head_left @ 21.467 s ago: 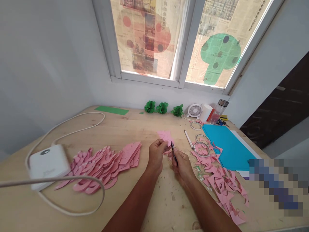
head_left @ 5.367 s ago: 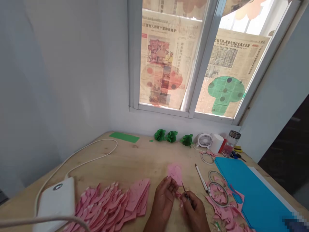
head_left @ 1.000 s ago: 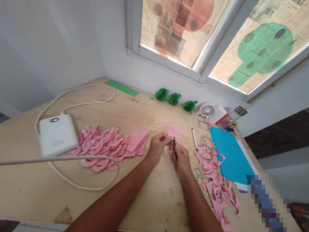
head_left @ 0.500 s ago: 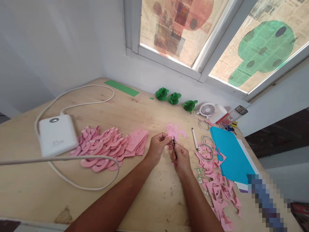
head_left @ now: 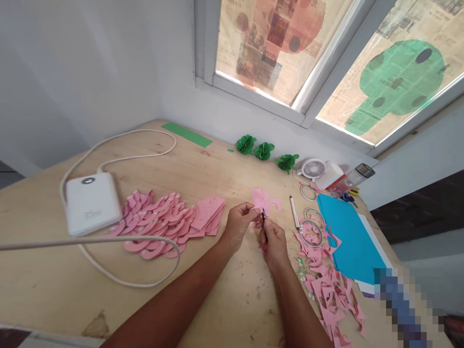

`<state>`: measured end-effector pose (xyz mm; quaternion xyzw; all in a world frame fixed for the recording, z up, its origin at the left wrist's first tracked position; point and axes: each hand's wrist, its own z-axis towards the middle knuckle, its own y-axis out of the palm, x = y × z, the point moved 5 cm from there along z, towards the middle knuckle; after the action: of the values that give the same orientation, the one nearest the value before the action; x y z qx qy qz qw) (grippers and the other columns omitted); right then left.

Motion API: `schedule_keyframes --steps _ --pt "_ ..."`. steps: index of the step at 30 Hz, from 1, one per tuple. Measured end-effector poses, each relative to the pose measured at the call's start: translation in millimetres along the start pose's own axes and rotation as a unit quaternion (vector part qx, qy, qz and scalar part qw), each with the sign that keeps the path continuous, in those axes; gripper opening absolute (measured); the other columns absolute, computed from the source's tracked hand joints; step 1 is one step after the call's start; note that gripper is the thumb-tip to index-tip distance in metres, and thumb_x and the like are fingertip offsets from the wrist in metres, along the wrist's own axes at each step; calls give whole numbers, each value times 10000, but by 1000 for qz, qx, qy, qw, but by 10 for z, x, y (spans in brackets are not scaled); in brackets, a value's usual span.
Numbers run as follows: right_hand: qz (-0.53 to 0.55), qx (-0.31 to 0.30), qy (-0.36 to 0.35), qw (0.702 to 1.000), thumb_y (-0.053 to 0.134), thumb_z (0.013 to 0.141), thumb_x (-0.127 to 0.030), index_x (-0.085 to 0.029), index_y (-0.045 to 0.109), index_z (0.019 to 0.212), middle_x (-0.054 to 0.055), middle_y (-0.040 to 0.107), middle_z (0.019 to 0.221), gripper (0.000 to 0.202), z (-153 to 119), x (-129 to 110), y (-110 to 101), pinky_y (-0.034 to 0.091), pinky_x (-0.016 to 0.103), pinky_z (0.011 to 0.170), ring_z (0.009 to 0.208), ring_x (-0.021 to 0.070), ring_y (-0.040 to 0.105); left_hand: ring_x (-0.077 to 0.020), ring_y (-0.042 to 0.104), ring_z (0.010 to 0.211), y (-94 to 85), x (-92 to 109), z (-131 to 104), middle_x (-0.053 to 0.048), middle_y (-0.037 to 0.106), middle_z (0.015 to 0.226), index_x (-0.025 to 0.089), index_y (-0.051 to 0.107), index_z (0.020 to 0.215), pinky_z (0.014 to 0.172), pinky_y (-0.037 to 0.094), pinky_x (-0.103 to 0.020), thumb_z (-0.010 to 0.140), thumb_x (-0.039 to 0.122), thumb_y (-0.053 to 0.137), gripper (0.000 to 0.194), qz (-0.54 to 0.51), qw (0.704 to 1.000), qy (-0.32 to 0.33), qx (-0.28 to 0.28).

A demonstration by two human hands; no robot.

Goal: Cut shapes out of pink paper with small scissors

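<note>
On the tabletop (head_left: 206, 171), well inside its edges, left hand (head_left: 238, 224) pinches pink paper (head_left: 260, 195), right hand (head_left: 276, 242) grips scissors (head_left: 264, 218), with room ahead.

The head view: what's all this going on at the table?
A person's left hand pinches a small pink paper piece, while the right hand holds a slim dark tool, probably scissors, close to it. Curved pink cut-outs are piled to the left, pink scraps lie to the right, and three ruffled green shapes sit by the wall.

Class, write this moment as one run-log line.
left grip: pinching pink paper | right grip: holding slim dark tool, tip at paper | left side: pink cut-outs | right side: pink scraps
</note>
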<state>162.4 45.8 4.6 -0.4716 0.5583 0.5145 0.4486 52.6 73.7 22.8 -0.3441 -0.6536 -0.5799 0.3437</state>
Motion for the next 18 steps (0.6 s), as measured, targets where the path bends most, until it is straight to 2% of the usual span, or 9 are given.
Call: schedule_keyframes --steps 18 --pt "-20 14 10 1000 543 741 -549 -138 585 722 -93 350 375 413 6 0 -11 129 190 301 298 42 205 -97 505 506 8 -2 -6 14 563 524 137 575 554 549 434 -236 551 276 712 195 -9 1000 -9 -5"
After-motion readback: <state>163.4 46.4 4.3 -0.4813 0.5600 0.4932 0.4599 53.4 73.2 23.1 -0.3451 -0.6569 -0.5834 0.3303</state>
